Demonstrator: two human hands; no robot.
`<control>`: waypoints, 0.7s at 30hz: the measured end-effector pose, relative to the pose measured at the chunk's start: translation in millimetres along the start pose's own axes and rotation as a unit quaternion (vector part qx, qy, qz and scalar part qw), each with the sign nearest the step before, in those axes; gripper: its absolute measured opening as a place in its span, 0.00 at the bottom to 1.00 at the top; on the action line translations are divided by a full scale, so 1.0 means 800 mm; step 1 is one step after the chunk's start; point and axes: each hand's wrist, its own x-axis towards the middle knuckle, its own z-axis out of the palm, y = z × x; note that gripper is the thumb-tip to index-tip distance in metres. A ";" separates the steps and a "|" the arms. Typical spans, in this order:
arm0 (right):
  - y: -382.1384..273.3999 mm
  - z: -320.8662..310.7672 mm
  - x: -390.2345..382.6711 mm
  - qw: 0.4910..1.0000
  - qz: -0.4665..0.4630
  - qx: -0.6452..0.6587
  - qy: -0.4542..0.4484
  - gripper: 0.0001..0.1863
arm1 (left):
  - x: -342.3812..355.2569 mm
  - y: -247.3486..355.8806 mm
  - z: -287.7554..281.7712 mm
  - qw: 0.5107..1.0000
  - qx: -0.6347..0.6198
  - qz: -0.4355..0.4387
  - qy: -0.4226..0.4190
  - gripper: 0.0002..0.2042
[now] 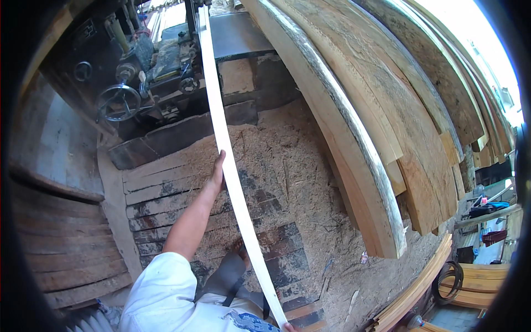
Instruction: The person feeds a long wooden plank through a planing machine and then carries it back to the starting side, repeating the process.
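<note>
A long, pale wooden strip (239,199) runs from the metal table (235,36) of a dark machine at the far side down to the near edge of the picture. Midway along it, my left hand (219,170) grips its left edge, with the thumb side up and the other fingers partly hidden. Only a small part of my right hand (289,327) shows, closed at the strip's near end at the bottom rim. The strip's far end passes beside an upright part of the machine, where detail is hard to make out.
The machine has a spoked handwheel (119,102) at its left. Large rough-edged timber slabs (343,138) jut in from the right. Sawdust (287,149) covers much of the plank floor. Thin boards (415,285) and a dark coil (451,283) lie at lower right; a wooden wall (72,243) stands left.
</note>
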 end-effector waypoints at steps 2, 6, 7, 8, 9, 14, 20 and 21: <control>-0.022 0.019 0.005 1.000 0.000 0.003 -0.003 0.39 | -0.020 -0.036 0.003 0.998 0.000 -0.006 0.065 0.37; -0.156 0.071 0.020 0.992 -0.003 -0.123 0.034 0.44 | -0.145 -0.144 -0.020 0.994 -0.019 -0.102 -0.020 0.29; -0.215 0.086 0.014 0.977 0.008 -0.208 0.052 0.50 | -0.189 -0.181 -0.029 0.991 0.056 -0.066 -0.100 0.26; -0.264 0.102 0.015 0.966 -0.010 -0.253 0.058 0.50 | -0.230 -0.215 -0.032 0.976 0.126 -0.020 -0.179 0.24; -0.307 0.114 0.017 0.953 -0.024 -0.294 0.066 0.51 | -0.265 -0.223 -0.012 0.969 0.112 -0.053 -0.213 0.27; -0.478 0.182 0.069 0.927 -0.110 -0.346 0.094 0.56 | -0.325 -0.176 0.063 0.946 0.128 -0.219 -0.202 0.38; -0.546 0.200 0.128 0.920 -0.346 -0.182 0.019 0.32 | -0.149 -0.091 0.027 0.973 0.097 -0.208 0.010 0.28; -0.535 0.193 0.133 0.898 -0.421 -0.129 0.009 0.30 | -0.116 -0.081 0.016 0.975 0.079 -0.206 0.016 0.25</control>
